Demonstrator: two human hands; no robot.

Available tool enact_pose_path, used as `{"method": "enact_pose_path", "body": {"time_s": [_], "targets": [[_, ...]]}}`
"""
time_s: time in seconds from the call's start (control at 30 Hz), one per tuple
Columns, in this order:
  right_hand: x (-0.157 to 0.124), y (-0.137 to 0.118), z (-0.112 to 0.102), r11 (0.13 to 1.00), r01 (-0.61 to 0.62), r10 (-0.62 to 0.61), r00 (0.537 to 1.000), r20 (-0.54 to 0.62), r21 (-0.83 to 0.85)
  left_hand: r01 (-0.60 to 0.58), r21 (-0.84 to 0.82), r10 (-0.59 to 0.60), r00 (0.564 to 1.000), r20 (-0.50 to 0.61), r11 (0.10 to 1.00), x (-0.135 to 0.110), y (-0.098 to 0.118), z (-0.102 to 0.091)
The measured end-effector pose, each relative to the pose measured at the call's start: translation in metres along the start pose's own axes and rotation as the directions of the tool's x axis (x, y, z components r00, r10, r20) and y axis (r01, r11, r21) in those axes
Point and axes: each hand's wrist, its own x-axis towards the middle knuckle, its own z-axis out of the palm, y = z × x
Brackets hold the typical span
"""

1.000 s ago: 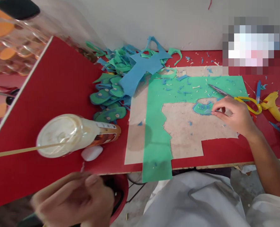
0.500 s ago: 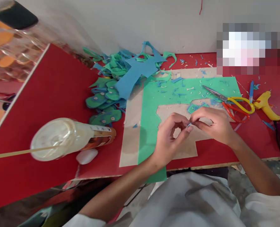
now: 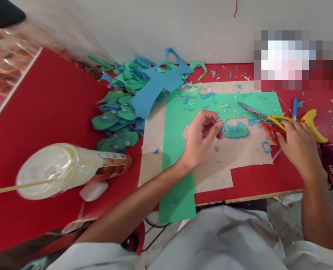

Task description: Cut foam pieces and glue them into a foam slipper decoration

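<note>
Blue foam, a small scrap (image 3: 219, 120), is pinched between the thumb and fingers of the left hand (image 3: 204, 131), held just to the left of a green-and-blue cut-out (image 3: 236, 130). That cut-out lies flat over a tan sheet (image 3: 217, 170) in the middle of the red bench (image 3: 256, 178). At the right, the right hand (image 3: 299, 144) reaches over the red and yellow handles of the scissors (image 3: 252, 111); whether its fingers have closed on them, I cannot tell. The blades point to the far left, above a green sheet (image 3: 177, 165) strewn with blue and pale clippings. One strip of this sheet hangs past the near edge. Beside the right hand are a yellow glue gun (image 3: 314, 125) and a blue pen (image 3: 294, 107). Far left, a blue offcut (image 3: 155, 80) lies across a heap of scraps, with sole-shaped pieces (image 3: 107, 120) stacked nearer. Near left stands a lidded plastic cup (image 3: 56, 168) with a straw.
</note>
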Motion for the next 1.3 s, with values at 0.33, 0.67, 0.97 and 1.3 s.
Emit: {"method": "enact_pose_path", "body": {"time_s": [0.33,0.67,0.97,1.3], "targets": [[0.009,0.003,0.0,0.995,-0.094,0.095,0.995,0.012,-0.031,0.005,-0.013,-0.006,0.996,-0.085,1.0,0.004,-0.03,-0.006],[0.034,-0.051,-0.008,0.837,-0.131,0.209,0.974,-0.088,0.531,0.033,-0.077,-0.049,0.975,-0.215,0.996,0.013,-0.037,-0.011],[0.081,-0.099,-0.009,0.172,-0.219,0.002,0.975,0.222,0.96,0.147,-0.261,-0.214,0.945,-0.246,0.954,0.073,-0.006,0.006],[0.048,-0.093,0.031,0.013,-0.238,-0.18,0.955,0.237,0.971,-0.173,0.097,0.184,0.976,-0.117,0.98,0.098,0.022,-0.004]]}}
